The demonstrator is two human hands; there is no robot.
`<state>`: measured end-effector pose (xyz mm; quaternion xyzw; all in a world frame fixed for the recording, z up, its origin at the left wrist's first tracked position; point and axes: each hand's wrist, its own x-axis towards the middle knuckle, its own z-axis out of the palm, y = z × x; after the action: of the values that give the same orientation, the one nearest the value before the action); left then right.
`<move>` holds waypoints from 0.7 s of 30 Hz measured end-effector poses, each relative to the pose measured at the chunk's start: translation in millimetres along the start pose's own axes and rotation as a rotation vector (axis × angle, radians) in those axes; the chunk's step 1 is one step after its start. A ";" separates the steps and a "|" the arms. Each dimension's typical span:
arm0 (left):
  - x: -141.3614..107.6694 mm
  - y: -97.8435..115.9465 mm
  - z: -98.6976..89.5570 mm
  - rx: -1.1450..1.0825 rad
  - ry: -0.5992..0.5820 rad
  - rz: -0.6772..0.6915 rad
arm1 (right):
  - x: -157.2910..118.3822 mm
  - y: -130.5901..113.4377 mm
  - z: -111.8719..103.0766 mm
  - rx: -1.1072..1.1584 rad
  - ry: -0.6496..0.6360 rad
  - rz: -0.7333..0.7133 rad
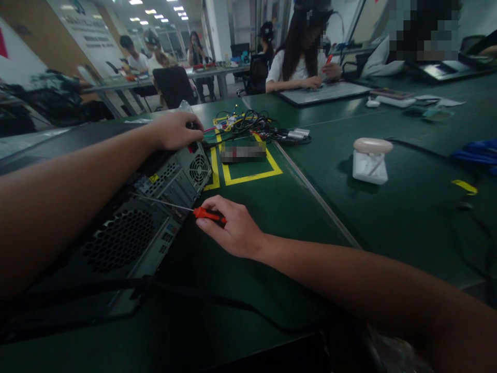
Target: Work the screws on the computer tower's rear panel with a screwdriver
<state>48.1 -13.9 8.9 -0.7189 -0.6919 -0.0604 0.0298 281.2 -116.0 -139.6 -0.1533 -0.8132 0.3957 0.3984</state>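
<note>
A dark computer case (155,228) lies at the left, its rear panel with vents and ports facing right. My right hand (235,225) is closed around the red handle of a screwdriver (212,214). The screwdriver's thin shaft points left, and its tip is at the rear panel near the slot covers. At the far top corner of the case rests my left hand (179,130), with its fingers bent over the edge near a fan grille (199,169). Whether those fingers hold anything small is hard to tell.
Behind the case lies a cable bundle (256,124) by yellow tape (254,180) on the green table (303,217). A white box (370,165) stands at the right. Across the table a person (298,67) works on a flat panel (324,94). A black strap crosses the foreground.
</note>
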 end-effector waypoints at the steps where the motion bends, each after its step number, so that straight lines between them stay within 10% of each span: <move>1: -0.1 0.3 -0.4 0.002 -0.005 -0.004 | -0.2 0.8 0.4 -0.008 -0.001 -0.001; 21: -7.1 8.3 -4.4 0.039 -0.033 -0.009 | -1.1 0.4 2.4 0.030 0.013 0.010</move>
<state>55.9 -21.9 12.7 -0.7160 -0.6965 -0.0352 0.0324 280.0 -117.6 -141.4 -0.1539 -0.8038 0.4089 0.4039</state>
